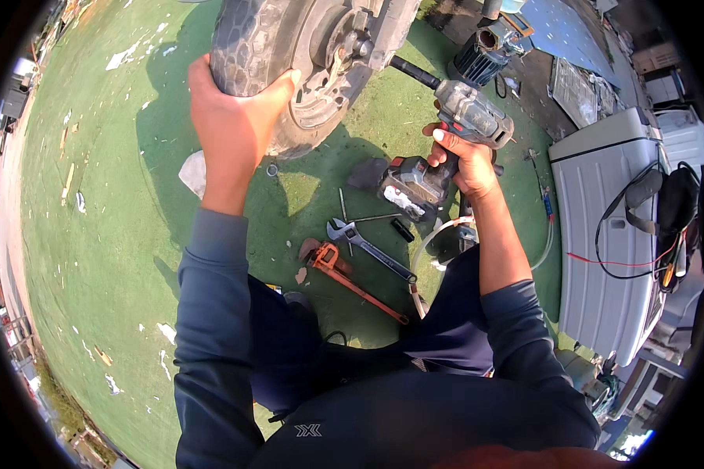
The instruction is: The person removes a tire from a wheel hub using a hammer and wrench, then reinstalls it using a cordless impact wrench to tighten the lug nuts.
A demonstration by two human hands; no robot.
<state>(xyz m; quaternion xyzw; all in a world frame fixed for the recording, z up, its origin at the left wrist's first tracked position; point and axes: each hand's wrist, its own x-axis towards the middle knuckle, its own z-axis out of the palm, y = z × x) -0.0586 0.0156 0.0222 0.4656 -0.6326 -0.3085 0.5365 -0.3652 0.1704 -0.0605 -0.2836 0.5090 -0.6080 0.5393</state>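
Observation:
My left hand point(233, 117) is wrapped round the lower edge of a worn black tyre point(254, 47), thumb on its side. The wheel has a dusty hub and a brake disc point(314, 105), and its top runs out of view. My right hand point(469, 160) grips the handle of a cordless impact wrench point(475, 113), with its battery point(416, 184) at the base. From the tool's nose a long black socket point(414, 72) points at the wheel's axle area; whether it sits on a nut, I cannot tell.
On the green ground between my legs lie an adjustable wrench point(374, 250), an orange pipe wrench point(356, 289) and a small black socket point(402, 230). A ring-shaped part point(272, 170) lies below the wheel. A large grey case point(606, 234) with cables stands right; a motor point(481, 59) stands behind.

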